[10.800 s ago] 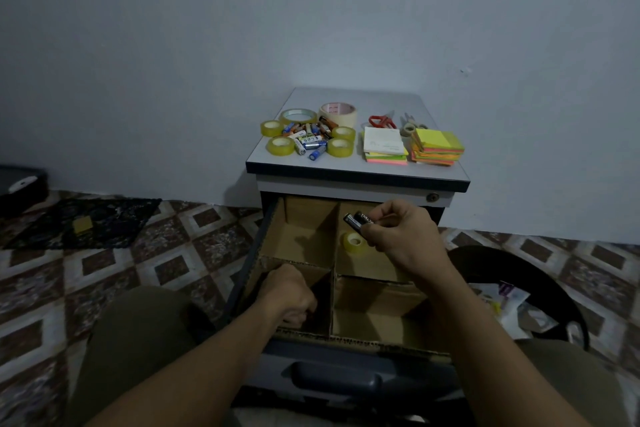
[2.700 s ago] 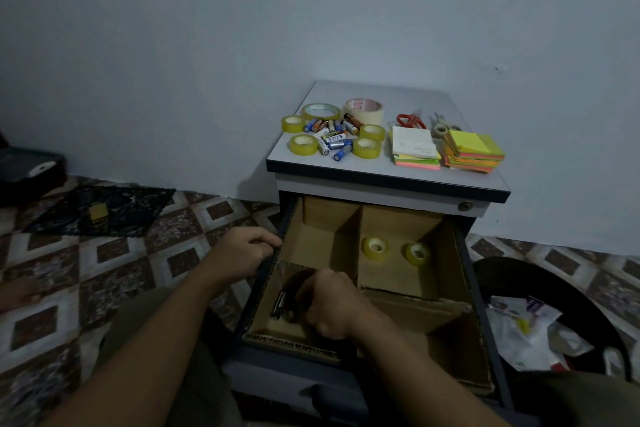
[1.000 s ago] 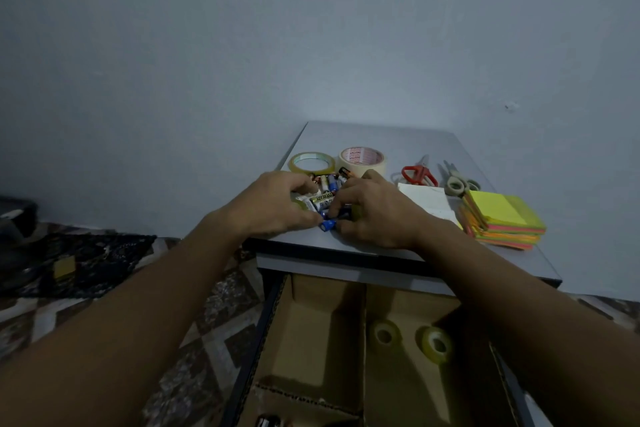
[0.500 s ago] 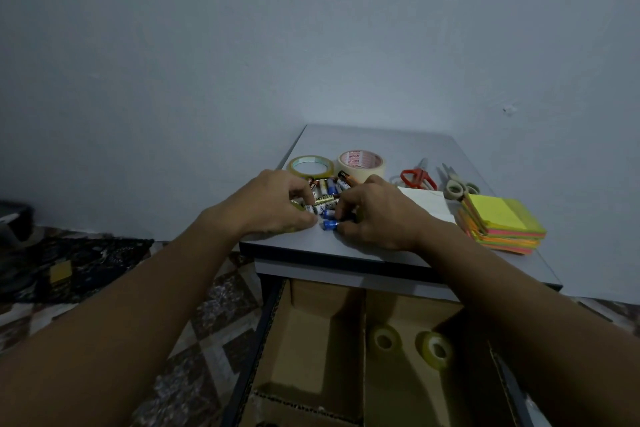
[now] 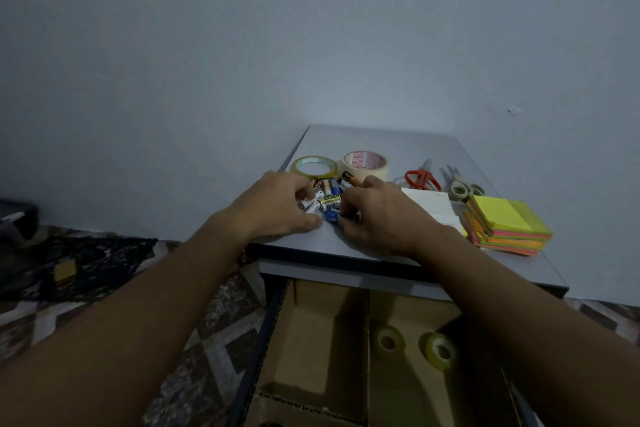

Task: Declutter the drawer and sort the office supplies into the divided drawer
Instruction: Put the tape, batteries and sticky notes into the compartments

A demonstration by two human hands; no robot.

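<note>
Heap of small mixed-label cylindrical batteries (image 5: 329,192) sits on the grey desk (image 5: 398,146), front-left area, dead between both hands. Left hand (image 5: 277,208) is on it from the left, fingers curled over the white cells at that edge. Right hand (image 5: 379,217) is on it from the right, fingers curled round a dark cell and a blue-capped one at the near edge. Both touch the heap and neither is nearer. Cells lie flat on their sides with mixed long axes, so I'd expect a two-sided scoop rather than single picks. Open cardboard-divided drawer (image 5: 318,340) lies straight below, toward the person. Two yellow tape rolls (image 5: 387,342) sit in its rear-right compartment. Carry is down and back. Risk: loose round cells rolling off the near desk edge.
</note>
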